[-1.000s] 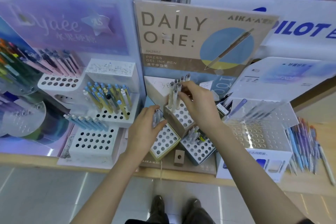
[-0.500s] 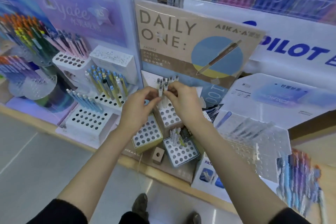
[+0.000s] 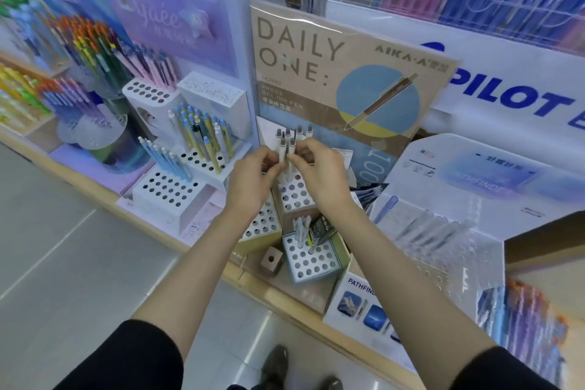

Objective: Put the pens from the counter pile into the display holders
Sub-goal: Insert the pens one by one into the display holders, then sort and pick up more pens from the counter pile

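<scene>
Wooden shop counter (image 3: pixel 278 302) edge runs nearest us, a blurred pile of loose pens (image 3: pixel 522 323) lying at its right. Beyond, over the middle perforated holder (image 3: pixel 296 196), our left hand (image 3: pixel 253 177) and right hand (image 3: pixel 319 174) meet, fingers of each pinching upright white gel pens (image 3: pixel 286 149) seated in its holes. Behind stands the "DAILY ONE" sign (image 3: pixel 348 73).

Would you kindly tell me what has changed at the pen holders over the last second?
The left hand rose from the yellow-edged holder to the white pens and now pinches them beside the right hand. The right hand stayed on those pens, which still stand in the rear holder.
</scene>
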The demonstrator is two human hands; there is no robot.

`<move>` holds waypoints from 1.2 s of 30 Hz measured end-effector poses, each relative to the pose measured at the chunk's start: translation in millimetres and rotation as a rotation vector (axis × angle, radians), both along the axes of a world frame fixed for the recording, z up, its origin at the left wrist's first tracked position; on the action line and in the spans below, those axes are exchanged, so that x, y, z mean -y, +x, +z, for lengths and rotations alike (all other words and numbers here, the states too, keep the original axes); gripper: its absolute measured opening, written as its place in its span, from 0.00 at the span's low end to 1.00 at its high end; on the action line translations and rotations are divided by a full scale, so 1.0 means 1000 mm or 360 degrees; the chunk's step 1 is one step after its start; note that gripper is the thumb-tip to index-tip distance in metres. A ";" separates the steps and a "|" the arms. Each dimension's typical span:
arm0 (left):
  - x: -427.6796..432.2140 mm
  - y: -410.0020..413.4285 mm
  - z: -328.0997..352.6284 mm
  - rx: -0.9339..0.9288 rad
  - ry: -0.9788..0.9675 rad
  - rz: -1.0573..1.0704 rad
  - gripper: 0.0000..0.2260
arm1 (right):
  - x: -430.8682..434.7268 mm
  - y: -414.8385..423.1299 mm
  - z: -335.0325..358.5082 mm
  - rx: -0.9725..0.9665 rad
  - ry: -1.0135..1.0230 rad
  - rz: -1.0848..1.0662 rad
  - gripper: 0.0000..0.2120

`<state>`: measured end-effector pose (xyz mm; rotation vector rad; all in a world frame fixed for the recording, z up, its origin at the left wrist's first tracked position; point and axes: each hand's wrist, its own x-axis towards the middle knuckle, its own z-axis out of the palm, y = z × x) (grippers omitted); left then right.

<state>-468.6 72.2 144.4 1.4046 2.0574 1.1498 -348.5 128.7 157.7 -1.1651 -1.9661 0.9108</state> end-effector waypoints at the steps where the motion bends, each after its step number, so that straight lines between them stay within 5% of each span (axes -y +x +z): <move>1: 0.000 -0.001 0.000 -0.0014 -0.0007 -0.0010 0.05 | 0.002 -0.001 0.001 0.0007 -0.0040 0.0017 0.07; 17: 0.002 0.009 0.002 -0.0062 0.0152 0.0069 0.07 | 0.010 -0.007 -0.001 -0.0130 0.0044 -0.0178 0.05; 23: 0.028 0.027 -0.003 -0.0092 0.0243 0.0160 0.16 | 0.049 0.028 0.004 -0.0206 -0.0065 -0.0258 0.13; 28: 0.052 0.098 -0.005 -0.0045 0.0339 -0.0497 0.09 | 0.102 0.136 0.011 -0.0208 -0.0023 -0.0596 0.11; 32: 0.054 0.189 -0.012 0.0238 0.0037 -0.1147 0.07 | 0.136 0.254 -0.004 -0.0125 -0.0119 -0.1057 0.10; 36: 0.050 0.278 -0.034 0.0351 -0.0273 -0.1420 0.12 | 0.155 0.371 -0.046 0.0050 -0.0465 -0.1446 0.07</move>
